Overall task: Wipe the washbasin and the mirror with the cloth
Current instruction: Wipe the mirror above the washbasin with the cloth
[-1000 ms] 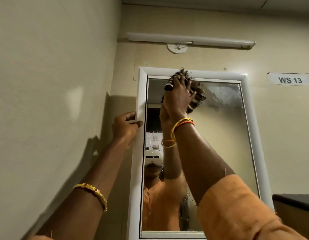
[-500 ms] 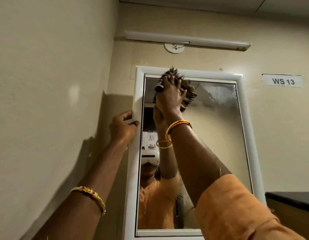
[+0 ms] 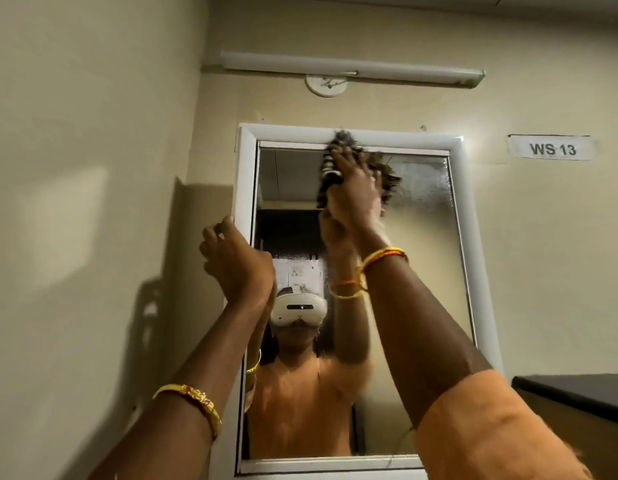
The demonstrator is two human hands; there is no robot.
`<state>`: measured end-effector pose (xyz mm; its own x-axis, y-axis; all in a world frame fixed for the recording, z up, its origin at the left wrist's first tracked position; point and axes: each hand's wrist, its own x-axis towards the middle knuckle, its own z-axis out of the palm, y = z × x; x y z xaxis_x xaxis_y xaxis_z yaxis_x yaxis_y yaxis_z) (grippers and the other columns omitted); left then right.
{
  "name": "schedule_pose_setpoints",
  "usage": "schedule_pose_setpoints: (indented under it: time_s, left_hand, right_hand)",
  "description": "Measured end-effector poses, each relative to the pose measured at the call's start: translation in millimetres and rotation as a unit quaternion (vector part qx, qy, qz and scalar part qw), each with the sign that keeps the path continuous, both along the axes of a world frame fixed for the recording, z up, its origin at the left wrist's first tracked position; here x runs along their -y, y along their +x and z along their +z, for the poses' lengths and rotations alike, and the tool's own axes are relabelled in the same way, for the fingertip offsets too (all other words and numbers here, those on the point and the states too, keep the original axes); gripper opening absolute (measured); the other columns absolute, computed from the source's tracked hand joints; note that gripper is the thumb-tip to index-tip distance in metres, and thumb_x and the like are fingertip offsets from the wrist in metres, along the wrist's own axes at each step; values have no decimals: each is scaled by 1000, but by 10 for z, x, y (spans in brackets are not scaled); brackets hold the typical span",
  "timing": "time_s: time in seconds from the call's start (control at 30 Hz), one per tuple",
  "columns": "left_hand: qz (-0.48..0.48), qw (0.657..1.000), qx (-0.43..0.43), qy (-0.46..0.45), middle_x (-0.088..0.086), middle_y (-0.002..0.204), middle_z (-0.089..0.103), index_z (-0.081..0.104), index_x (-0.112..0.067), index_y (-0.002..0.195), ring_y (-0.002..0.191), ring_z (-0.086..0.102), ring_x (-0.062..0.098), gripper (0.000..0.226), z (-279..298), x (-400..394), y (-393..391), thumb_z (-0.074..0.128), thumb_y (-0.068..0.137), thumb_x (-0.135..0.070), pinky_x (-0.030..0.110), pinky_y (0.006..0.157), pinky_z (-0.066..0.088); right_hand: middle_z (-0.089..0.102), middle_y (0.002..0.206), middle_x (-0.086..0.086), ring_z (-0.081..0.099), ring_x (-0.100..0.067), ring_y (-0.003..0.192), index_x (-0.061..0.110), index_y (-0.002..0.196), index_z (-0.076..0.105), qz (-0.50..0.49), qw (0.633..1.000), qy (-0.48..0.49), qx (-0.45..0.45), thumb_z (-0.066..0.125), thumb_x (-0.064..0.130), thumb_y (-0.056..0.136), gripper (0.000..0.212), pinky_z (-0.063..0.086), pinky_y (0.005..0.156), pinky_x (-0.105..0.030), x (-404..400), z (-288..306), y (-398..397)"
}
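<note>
A tall mirror (image 3: 425,271) in a white frame hangs on the wall ahead. High on the glass, my right hand (image 3: 352,195) grips a dark bunched cloth (image 3: 338,150) and presses it against the top of the mirror, where it overlaps the upper frame. My left hand (image 3: 236,261) is raised at the mirror's left frame edge, fingers curled round the frame. The upper right of the glass looks smeared and wet. The washbasin is out of view.
A tube light (image 3: 352,69) runs along the wall above the mirror. A label reading WS 13 (image 3: 551,148) is stuck to the wall at the right. A dark-topped counter (image 3: 577,393) juts in at the lower right. A side wall (image 3: 93,202) stands close on the left.
My right hand has slid the cloth to the right along the top of the mirror. My left hand stays on the left frame edge.
</note>
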<state>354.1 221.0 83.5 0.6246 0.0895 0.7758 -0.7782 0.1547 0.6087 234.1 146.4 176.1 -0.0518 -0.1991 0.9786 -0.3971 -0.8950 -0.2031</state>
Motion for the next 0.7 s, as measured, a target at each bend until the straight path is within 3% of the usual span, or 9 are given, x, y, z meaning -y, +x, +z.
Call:
schedule_pose_setpoints:
  time_s: [0.07,0.13,0.23,0.37,0.5,0.7]
  left_hand:
    - [8,1000,10,-1,13,142,39,39,-10,137,130,38,31,55,-7,-2,-11,54,85,2,41,102,38]
    - [18,1000,19,-8,13,145,38,32,-10,142,132,37,30,61,10,7,13,53,86,2,41,104,38]
    - [48,997,63,-13,12,147,38,28,-10,145,135,37,28,66,39,78,11,56,86,-1,39,106,37]
    - [68,992,104,-30,12,147,40,33,-8,144,136,37,27,58,27,171,4,52,90,-2,37,110,34]
    - [40,994,83,-61,13,138,52,45,-9,137,127,49,28,49,-2,184,211,48,89,1,34,106,40]
    - [7,993,69,-97,12,130,60,55,-9,130,121,56,26,35,-153,237,279,44,97,-12,28,102,41]
  right_hand:
    - [38,150,-7,27,-25,141,23,140,43,33,992,74,99,43,13,80,61,11,119,-46,132,-5,-267]
    - [23,157,-2,11,-23,147,23,144,36,15,988,105,109,47,10,82,64,-1,119,-49,169,33,-263]
    - [15,159,-1,2,-25,147,23,146,30,-14,998,59,23,52,13,84,67,-6,116,-53,52,77,-31]
    - [17,158,3,5,-17,147,26,147,28,-26,993,-56,-97,49,13,85,66,-4,118,-42,143,-32,-121]
    - [24,156,4,12,-15,146,27,144,35,-25,999,-29,-35,49,9,82,66,1,119,-40,400,4,-664]
    - [12,159,-1,-3,-22,148,21,148,25,-41,992,82,82,49,10,81,73,-9,117,-46,603,-94,-926]
